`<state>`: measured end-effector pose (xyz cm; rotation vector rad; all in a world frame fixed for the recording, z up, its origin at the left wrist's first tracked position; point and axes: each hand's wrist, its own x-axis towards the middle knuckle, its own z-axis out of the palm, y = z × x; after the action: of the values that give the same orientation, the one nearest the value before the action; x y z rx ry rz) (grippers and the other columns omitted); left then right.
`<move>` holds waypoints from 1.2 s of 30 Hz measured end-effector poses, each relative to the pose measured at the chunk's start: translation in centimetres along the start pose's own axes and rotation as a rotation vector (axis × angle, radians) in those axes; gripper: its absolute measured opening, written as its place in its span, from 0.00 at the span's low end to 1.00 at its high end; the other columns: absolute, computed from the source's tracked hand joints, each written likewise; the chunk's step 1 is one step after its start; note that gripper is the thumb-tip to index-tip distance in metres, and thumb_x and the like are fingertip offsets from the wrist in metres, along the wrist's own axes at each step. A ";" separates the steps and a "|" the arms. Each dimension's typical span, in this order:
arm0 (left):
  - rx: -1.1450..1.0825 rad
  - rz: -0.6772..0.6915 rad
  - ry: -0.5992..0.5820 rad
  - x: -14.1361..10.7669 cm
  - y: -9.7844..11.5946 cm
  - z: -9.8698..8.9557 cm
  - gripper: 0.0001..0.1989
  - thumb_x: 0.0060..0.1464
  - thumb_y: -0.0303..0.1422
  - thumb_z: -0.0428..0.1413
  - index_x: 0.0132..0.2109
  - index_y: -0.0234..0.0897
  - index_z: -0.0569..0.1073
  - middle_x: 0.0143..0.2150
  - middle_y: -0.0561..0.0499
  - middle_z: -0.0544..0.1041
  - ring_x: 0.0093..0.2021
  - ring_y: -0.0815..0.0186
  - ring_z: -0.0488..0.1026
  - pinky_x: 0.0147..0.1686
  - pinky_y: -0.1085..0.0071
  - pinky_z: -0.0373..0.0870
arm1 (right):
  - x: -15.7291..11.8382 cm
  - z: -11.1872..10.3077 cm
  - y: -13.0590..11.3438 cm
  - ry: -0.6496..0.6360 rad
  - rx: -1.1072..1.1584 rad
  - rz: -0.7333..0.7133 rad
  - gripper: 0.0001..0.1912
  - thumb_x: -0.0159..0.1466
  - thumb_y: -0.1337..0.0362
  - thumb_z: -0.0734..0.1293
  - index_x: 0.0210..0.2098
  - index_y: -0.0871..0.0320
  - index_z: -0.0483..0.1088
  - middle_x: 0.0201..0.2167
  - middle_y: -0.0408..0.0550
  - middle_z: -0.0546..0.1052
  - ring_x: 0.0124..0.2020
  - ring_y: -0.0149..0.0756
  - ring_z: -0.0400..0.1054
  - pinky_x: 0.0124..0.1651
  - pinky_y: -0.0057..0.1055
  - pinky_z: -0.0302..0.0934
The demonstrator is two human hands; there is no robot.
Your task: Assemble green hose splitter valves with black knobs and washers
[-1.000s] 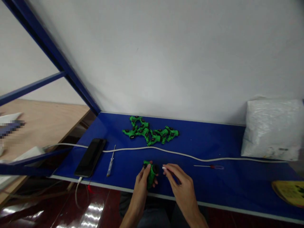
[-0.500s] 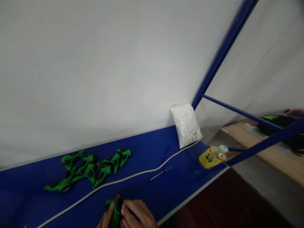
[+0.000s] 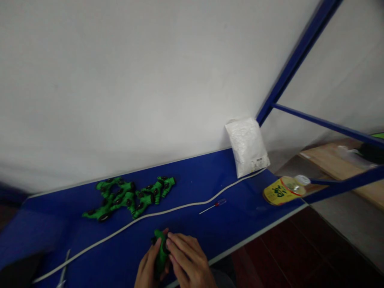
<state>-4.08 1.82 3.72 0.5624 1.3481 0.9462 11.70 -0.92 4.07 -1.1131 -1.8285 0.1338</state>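
My left hand [image 3: 148, 266] is closed around a green Y-shaped fitting with black parts [image 3: 162, 253], low in the middle of the head view. The fingers of my right hand [image 3: 189, 258] are pinched against its right side, by a dark round part, and cover much of it. I cannot make out whether anything small sits between those fingertips. Ahead and to the left, several similar green fittings [image 3: 124, 199] lie in a loose cluster on the blue tabletop [image 3: 186, 228].
A white cord [image 3: 171, 210] runs across the table. Beyond my right hand lies a screwdriver [image 3: 216, 204]. A white plastic package [image 3: 247, 148] leans at the wall, and a yellow-labelled bottle [image 3: 283, 191] stands near the blue frame [image 3: 300, 54]. Another thin tool [image 3: 64, 268] lies at lower left.
The view has shifted left and down, showing more of the table's left end. Both hands stay on the green fitting. A white bit seen by the right fingertips no longer shows.
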 end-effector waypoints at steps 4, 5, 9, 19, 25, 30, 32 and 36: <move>-0.082 -0.054 -0.023 -0.8 0.3 1.4 0.37 0.40 0.54 0.70 0.51 0.32 0.83 0.26 0.51 0.76 0.25 0.67 0.71 0.23 0.74 0.64 | -0.3 -0.7 -0.3 0.018 0.049 0.015 0.28 0.72 0.74 0.62 0.69 0.52 0.64 0.54 0.52 0.81 0.53 0.42 0.79 0.55 0.38 0.74; -0.104 -0.055 -0.035 -0.8 0.3 1.5 0.38 0.40 0.56 0.70 0.52 0.31 0.83 0.24 0.53 0.74 0.22 0.70 0.68 0.21 0.75 0.60 | -0.4 -0.6 -0.3 0.041 0.082 0.032 0.28 0.71 0.75 0.63 0.68 0.51 0.66 0.53 0.51 0.82 0.52 0.41 0.79 0.54 0.38 0.75; -0.177 -0.079 -0.024 -1.1 0.3 1.4 0.35 0.42 0.54 0.71 0.52 0.34 0.83 0.31 0.52 0.78 0.25 0.72 0.68 0.25 0.76 0.63 | -0.4 0.0 -0.5 0.067 0.128 0.112 0.25 0.70 0.74 0.66 0.63 0.49 0.70 0.52 0.49 0.83 0.50 0.40 0.80 0.54 0.39 0.74; -0.126 -0.062 -0.057 -1.7 0.7 1.1 0.35 0.48 0.55 0.67 0.56 0.36 0.81 0.30 0.53 0.74 0.29 0.71 0.68 0.28 0.76 0.65 | 0.3 -0.9 -0.8 -0.083 0.276 0.263 0.16 0.71 0.70 0.66 0.57 0.51 0.74 0.55 0.52 0.78 0.58 0.41 0.73 0.59 0.39 0.72; -0.088 -0.059 -0.043 -2.0 0.6 1.1 0.34 0.51 0.55 0.65 0.59 0.39 0.80 0.37 0.51 0.77 0.33 0.69 0.70 0.32 0.74 0.69 | 0.4 -1.3 -1.7 -0.068 0.247 0.296 0.14 0.70 0.68 0.67 0.54 0.51 0.74 0.53 0.53 0.78 0.54 0.40 0.75 0.57 0.34 0.72; -0.006 0.011 -0.036 -2.2 0.5 1.2 0.35 0.52 0.54 0.64 0.59 0.34 0.79 0.32 0.51 0.77 0.28 0.69 0.68 0.28 0.75 0.66 | 1.1 -1.4 -2.0 -0.080 0.200 0.364 0.06 0.72 0.66 0.65 0.46 0.53 0.74 0.52 0.53 0.78 0.54 0.41 0.75 0.56 0.35 0.72; 0.026 0.030 -0.032 -2.4 0.7 1.3 0.35 0.52 0.54 0.65 0.59 0.33 0.79 0.33 0.49 0.79 0.29 0.68 0.69 0.28 0.75 0.67 | 1.2 -1.4 -1.9 -0.091 0.170 0.355 0.06 0.72 0.66 0.64 0.45 0.53 0.73 0.53 0.53 0.78 0.55 0.41 0.75 0.57 0.36 0.72; 0.046 0.041 -0.024 -2.7 1.1 1.5 0.35 0.53 0.54 0.64 0.60 0.34 0.79 0.37 0.47 0.81 0.36 0.63 0.76 0.34 0.73 0.72 | 1.4 -1.4 -1.8 -0.185 0.081 0.315 0.06 0.74 0.65 0.63 0.46 0.52 0.71 0.54 0.53 0.77 0.56 0.44 0.73 0.58 0.43 0.71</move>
<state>-2.81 0.37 6.35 0.6361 1.3439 0.9406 11.52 -1.44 6.67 -1.3609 -1.7781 0.5058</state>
